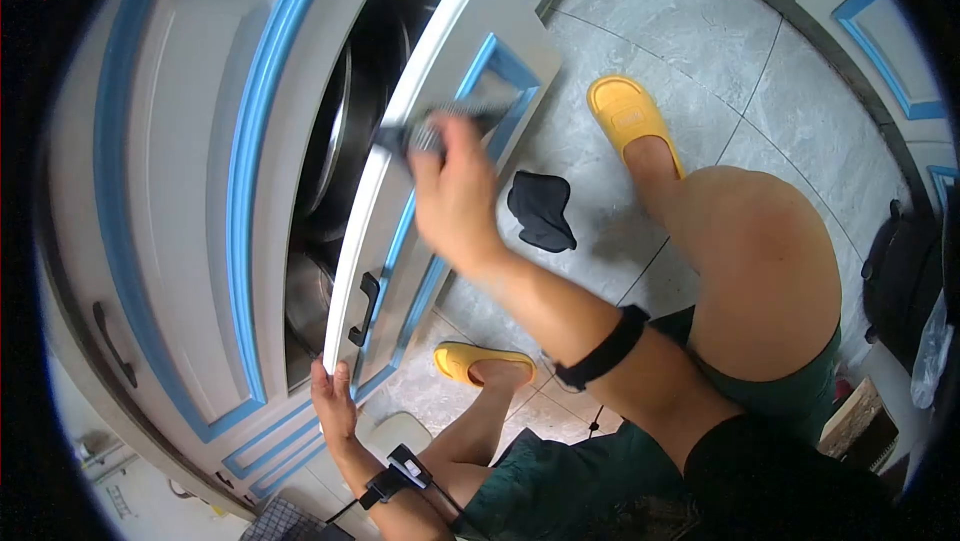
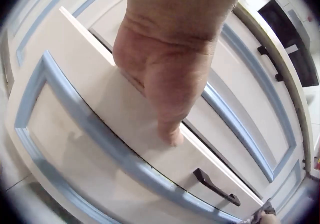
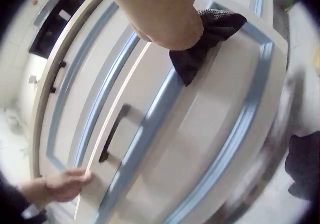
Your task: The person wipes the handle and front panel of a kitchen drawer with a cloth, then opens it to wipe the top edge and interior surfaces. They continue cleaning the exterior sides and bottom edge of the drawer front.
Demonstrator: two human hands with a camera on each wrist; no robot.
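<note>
A white cabinet door (image 1: 470,51) with blue trim stands open in front of me. My left hand (image 1: 333,403) grips its free edge, just past the black handle (image 1: 366,309). In the left wrist view the thumb (image 2: 167,124) lies on the door's face (image 2: 75,124) and the fingers curl behind the edge. My right hand (image 1: 455,191) holds a dark cloth (image 1: 440,131) against the door's face, near the blue frame. The right wrist view shows the cloth (image 3: 205,39) bunched under that hand on the door (image 3: 210,124), with the left hand (image 3: 65,184) further down.
Metal pots (image 1: 335,141) show in the dark cabinet opening beside a shut door (image 1: 190,191). Another black cloth (image 1: 541,209) lies on the grey tile floor. My feet wear yellow slippers (image 1: 627,116) and my knee (image 1: 760,261) is bent at the right. A black bag (image 1: 900,271) stands far right.
</note>
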